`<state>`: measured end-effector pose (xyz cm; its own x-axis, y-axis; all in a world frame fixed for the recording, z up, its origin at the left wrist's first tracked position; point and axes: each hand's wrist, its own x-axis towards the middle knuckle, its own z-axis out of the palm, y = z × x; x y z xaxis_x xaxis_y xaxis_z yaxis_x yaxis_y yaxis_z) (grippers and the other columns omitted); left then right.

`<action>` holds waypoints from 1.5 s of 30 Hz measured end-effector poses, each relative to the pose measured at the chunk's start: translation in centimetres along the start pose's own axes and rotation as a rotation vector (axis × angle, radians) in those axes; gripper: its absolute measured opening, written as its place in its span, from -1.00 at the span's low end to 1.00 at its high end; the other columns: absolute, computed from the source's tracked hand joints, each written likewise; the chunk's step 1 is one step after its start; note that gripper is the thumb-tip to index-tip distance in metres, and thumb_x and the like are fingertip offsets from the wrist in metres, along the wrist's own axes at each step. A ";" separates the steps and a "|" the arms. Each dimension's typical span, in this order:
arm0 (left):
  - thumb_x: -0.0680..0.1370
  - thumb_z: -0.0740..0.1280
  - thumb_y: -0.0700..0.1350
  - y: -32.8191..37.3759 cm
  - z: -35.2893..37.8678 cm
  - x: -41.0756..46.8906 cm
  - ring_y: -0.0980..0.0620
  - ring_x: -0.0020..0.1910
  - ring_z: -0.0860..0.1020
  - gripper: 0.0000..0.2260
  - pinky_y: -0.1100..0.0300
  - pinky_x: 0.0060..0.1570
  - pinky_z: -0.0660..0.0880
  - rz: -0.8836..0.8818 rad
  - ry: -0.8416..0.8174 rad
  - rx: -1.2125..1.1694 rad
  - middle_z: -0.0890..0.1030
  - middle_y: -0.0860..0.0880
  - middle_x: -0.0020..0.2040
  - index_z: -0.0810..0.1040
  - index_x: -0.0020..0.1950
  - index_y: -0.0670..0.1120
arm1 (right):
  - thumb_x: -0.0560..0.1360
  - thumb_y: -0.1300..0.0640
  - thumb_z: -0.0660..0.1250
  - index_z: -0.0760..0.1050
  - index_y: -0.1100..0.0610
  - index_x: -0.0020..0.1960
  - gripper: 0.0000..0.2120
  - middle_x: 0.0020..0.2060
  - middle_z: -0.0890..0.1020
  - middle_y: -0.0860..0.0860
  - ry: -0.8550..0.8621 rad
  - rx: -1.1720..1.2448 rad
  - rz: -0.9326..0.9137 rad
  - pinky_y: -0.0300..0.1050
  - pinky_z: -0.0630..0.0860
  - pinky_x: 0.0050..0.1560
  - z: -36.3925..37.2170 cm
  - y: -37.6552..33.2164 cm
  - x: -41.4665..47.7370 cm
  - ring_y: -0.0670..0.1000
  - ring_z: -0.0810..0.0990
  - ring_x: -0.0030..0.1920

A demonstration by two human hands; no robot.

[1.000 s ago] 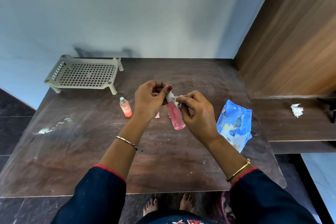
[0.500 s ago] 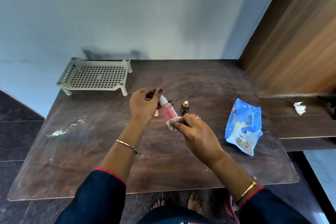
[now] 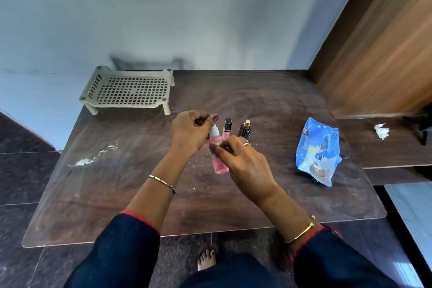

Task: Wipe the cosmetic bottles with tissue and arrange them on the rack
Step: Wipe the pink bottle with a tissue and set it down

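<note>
A: What was on the surface (image 3: pixel 257 194) at that moment, from the biggest thing down?

B: The rack (image 3: pixel 131 89) stood at the far left corner, with nothing on it. Well to the right lay one blue tissue pack (image 3: pixel 318 152). Between them the person held one pink bottle (image 3: pixel 218 159) above the surface, tilted, with its white cap up. Just behind it stood two small bottles: a pink tube with black cap (image 3: pixel 227 127) and a dark bottle with gold cap (image 3: pixel 245 128). So I counted three bottles, one rack, one pack.

A: And the hands?

B: The left hand (image 3: pixel 189 133) was closed around the neck and cap of the pink bottle. The right hand (image 3: pixel 243 161) pinched a small piece of tissue (image 3: pixel 211 149) against the bottle's body, fingers curled.

A: How should the wiping be done well?

B: I think the left hand should keep the cap end firm and turn the bottle, while the tissue slides along the whole body to the bottom. One crumpled tissue (image 3: pixel 381 131) lay on the side shelf (image 3: pixel 385 152).
</note>
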<state>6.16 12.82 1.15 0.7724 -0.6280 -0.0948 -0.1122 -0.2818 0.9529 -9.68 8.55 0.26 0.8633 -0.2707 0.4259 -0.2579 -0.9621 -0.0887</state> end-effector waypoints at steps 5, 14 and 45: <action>0.42 0.48 0.00 -2.0 0.7 -0.4 -0.05 -0.23 0.68 -0.87 -0.07 -0.10 0.62 -0.039 0.004 0.018 0.68 -0.01 -0.30 0.61 -0.33 0.10 | 0.49 0.22 0.33 0.50 0.10 0.13 -0.78 -0.12 0.49 0.04 -0.140 0.107 -0.002 -0.04 0.48 -0.50 2.2 -0.4 -3.5 0.09 0.51 -0.19; 0.46 0.44 -0.05 -4.9 2.1 -1.7 0.21 -0.42 0.46 -0.81 0.44 -0.37 0.37 0.036 0.008 0.211 0.55 0.04 -0.37 0.52 -0.32 -0.02 | 0.45 0.18 0.41 0.56 0.09 0.11 -0.76 -0.08 0.56 0.04 -0.049 0.096 0.027 -0.10 0.39 -0.51 4.2 0.5 -3.0 0.12 0.52 -0.32; 0.39 0.51 -0.06 -9.1 5.5 -2.5 -0.07 -0.20 0.67 -0.85 -0.01 -0.08 0.62 0.281 0.023 0.212 0.67 -0.05 -0.27 0.59 -0.27 -0.06 | 0.34 0.29 0.45 0.58 0.16 0.06 -0.71 -0.09 0.55 0.10 0.051 -0.129 -0.220 -0.14 0.33 -0.54 10.2 0.8 -10.2 0.11 0.54 -0.30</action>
<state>1.79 12.92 -8.86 0.7062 -0.6869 0.1717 -0.4481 -0.2459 0.8595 -14.29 10.24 -13.40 0.8827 -0.0506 0.4672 -0.1227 -0.9845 0.1253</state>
